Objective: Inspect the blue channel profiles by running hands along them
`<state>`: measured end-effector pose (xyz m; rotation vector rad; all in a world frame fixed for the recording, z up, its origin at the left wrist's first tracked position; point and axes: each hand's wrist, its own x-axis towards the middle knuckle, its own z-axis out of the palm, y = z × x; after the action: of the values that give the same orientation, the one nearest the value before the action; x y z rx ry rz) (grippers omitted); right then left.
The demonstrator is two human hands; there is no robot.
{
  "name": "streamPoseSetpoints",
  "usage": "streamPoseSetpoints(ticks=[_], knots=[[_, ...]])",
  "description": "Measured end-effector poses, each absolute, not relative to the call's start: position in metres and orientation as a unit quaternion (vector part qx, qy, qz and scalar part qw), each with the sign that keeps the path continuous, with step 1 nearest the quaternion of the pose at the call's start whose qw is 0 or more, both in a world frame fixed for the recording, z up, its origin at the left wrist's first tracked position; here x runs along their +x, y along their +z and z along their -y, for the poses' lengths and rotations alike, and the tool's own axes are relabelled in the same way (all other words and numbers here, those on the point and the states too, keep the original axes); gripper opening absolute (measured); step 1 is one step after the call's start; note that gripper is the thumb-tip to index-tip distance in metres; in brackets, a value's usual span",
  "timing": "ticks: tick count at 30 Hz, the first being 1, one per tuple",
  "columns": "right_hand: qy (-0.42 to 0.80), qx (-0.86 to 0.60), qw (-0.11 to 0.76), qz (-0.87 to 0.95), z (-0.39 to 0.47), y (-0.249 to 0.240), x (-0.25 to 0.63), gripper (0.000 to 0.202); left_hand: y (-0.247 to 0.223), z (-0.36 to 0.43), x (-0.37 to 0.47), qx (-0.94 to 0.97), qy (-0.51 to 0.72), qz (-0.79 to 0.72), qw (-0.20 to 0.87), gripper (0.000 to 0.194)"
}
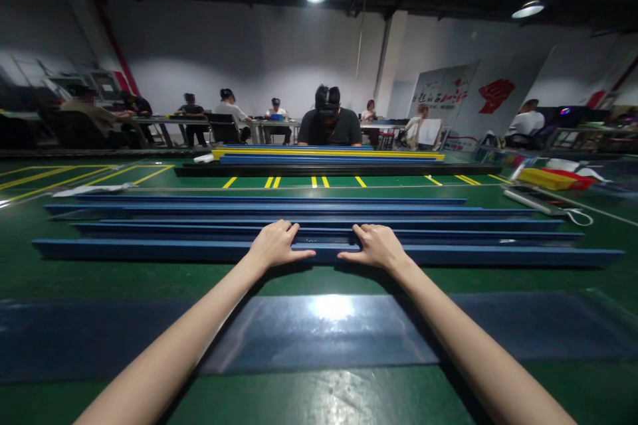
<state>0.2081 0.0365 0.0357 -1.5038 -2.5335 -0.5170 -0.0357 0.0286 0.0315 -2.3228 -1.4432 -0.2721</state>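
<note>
Both hands are on a long blue channel strip (149, 251) that lies crosswise on the green surface. My left hand (275, 244) grips it left of the middle, with the thumb along its near wall and the fingers over the top. My right hand (377, 246) holds the same strip right of the middle in a mirrored grip. Fingertips of both hands are partly hidden behind the knuckles. Just beyond lie several more blue channel strips (199, 213), roughly parallel. Nearer to me, a clear glossy sheet (299, 339) lies flat under my forearms.
Farther off are a black strip (279, 170) and a yellow strip (329, 153), with a person (329, 126) behind them. At right lie a white power strip (531, 200) and a yellow tray-like item (545, 178). Several people sit at tables along the back wall.
</note>
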Motion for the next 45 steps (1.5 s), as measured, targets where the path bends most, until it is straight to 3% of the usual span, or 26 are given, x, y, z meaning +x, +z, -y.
streamPoseSetpoints(ticks=[9, 16, 24, 31, 45], knots=[[-0.156, -0.489, 0.090, 0.854, -0.036, 0.029, 0.208, 0.074, 0.025, -0.029, -0.037, -0.829, -0.102, 0.517, 0.186, 0.070], [-0.068, -0.435, 0.086, 0.894, -0.038, 0.036, 0.236, 0.064, 0.035, -0.029, -0.027, -0.823, -0.066, 0.540, 0.161, 0.062], [-0.014, -0.497, 0.083, 0.864, -0.040, 0.039, 0.298, 0.074, 0.045, -0.037, 0.059, -0.866, -0.083, 0.475, 0.132, 0.046], [0.004, -0.535, 0.144, 0.832, -0.038, 0.028, 0.341, 0.059, 0.036, -0.040, 0.117, -0.854, -0.119, 0.501, 0.072, 0.042], [0.000, -0.528, 0.147, 0.836, -0.035, 0.028, 0.315, 0.059, 0.028, -0.040, 0.098, -0.847, -0.127, 0.501, 0.125, 0.041]])
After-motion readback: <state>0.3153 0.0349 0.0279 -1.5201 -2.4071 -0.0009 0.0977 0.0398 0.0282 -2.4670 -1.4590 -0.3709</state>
